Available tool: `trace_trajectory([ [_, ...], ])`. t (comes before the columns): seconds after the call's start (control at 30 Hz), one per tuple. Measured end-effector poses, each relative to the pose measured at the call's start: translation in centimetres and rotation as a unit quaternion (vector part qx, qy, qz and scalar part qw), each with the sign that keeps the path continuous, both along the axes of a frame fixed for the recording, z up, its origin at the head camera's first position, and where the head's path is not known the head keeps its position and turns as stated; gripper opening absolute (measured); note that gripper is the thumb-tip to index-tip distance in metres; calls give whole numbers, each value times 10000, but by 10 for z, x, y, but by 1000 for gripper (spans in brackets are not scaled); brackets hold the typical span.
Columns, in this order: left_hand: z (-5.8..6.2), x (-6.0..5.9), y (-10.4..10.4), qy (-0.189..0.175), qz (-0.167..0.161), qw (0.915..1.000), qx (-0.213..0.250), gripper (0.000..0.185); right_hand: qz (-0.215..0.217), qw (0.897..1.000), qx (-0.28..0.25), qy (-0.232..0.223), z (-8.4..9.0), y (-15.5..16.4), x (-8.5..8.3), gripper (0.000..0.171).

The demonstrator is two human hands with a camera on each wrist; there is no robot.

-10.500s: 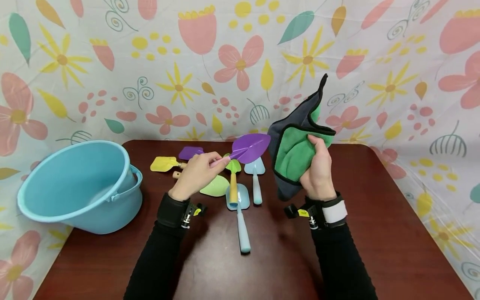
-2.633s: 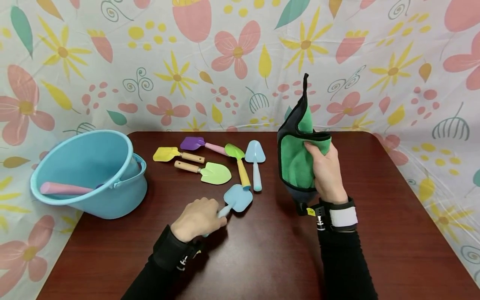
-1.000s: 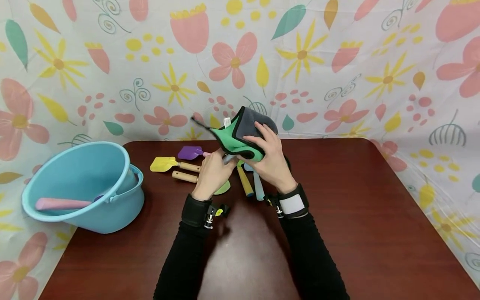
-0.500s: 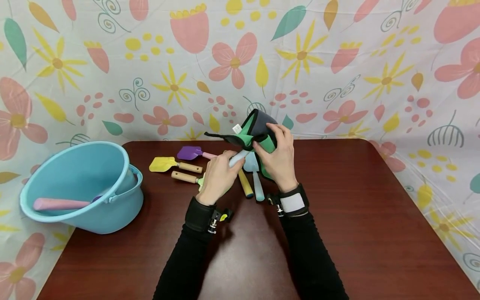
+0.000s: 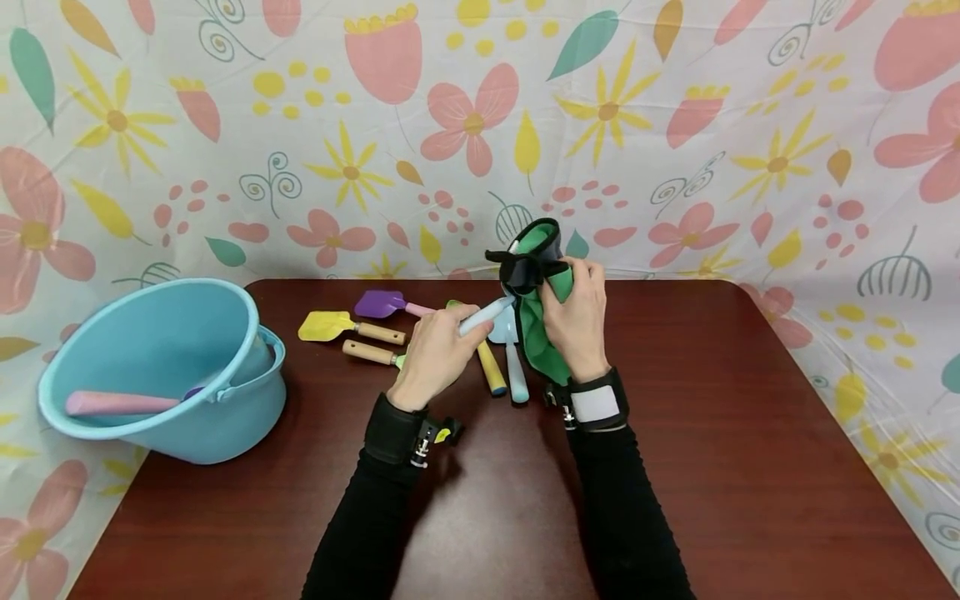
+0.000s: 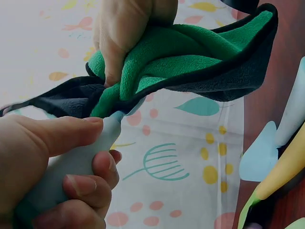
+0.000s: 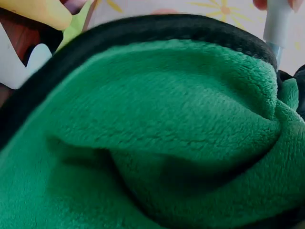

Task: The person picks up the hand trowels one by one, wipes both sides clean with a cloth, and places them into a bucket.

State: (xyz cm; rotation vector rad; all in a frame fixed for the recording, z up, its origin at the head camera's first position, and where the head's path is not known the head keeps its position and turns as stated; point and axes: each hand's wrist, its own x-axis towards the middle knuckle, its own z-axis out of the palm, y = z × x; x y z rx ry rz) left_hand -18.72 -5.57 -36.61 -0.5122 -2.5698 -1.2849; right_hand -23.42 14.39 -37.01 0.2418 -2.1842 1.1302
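In the head view my left hand point(image 5: 431, 350) grips a light blue trowel point(image 5: 486, 315) by its handle, raised over the far part of the table. The left wrist view shows the thumb along that handle point(image 6: 112, 131) and fingers curled round it. My right hand point(image 5: 579, 321) grips a green and grey cloth point(image 5: 542, 342) with black edging, bunched around the trowel's head. Most of the blade is hidden in the folds. Green pile of the cloth point(image 7: 190, 109) fills the right wrist view, the trowel handle point(image 7: 277, 24) at its upper right.
A blue bucket point(image 5: 217, 433) at left holds a pink-handled trowel point(image 5: 123, 403). Lying on the table are a yellow trowel point(image 5: 324, 326), a purple one point(image 5: 378, 303), a wooden-handled green one point(image 5: 367, 352), a yellow-handled one point(image 5: 491, 371) and another light blue one point(image 5: 516, 375).
The purple trowel held earlier now lies in the bucket. My left hand has lifted the light blue trowel from the table to the cloth. Over the last second the cloth has turned and shifted right.
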Motion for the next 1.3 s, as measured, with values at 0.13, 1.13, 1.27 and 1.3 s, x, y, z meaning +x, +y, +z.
trace_trajectory([
  [0.13, -1, -1, 2, 15, 9, 10000, -47, 31, -241, 9997, 12, -7, 1, 5, 0, 33],
  [1.13, 6, 0, -1, 190, 338, 9986, 349, 27, 643, 9920, 428, 998, 23, -14, 25, 36],
  [1.27, 6, 0, -1, 299, 453, 9981, 287, 25, 833, 9886, 881, 888, 23, -21, 27, 33],
  [1.3, 6, 0, 0, 333, 477, 9979, 269, 24, 858, 9876, 999, 857, 22, -22, 28, 33],
])
